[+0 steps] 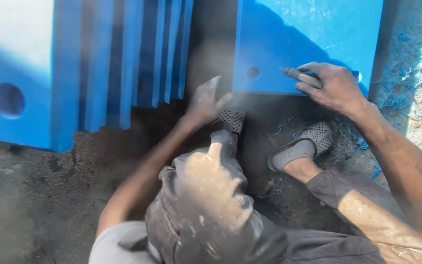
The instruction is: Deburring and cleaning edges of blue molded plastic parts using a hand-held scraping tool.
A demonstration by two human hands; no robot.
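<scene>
A row of blue slabs point(123, 58) stands on edge at the left, packed face to face, the nearest one showing a large round hole; their tops run out of the view. To the right a separate blue slab point(313, 34) stands with its broad face toward the camera, its lower edge near the dark, dusty floor point(35, 195) and its top and right side cut off. A small round hole point(253, 72) sits near its lower left corner. The person squats before it, knees and grey mesh shoes point(313, 139) below the slab's bottom edge. The right hand point(335, 88) is closed around a short grey cylindrical tool point(301, 76) held against the slab face; the tool's long axis lies nearly level, its free end pointing left toward the hole. Most of the tool is buried in the fist, so its kind cannot be made out. The left hand point(206, 100) is open, fingers spread, beside the slab's lower left corner; motion blur hides whether it touches. Blue shavings point(352, 134) lie around the feet.
</scene>
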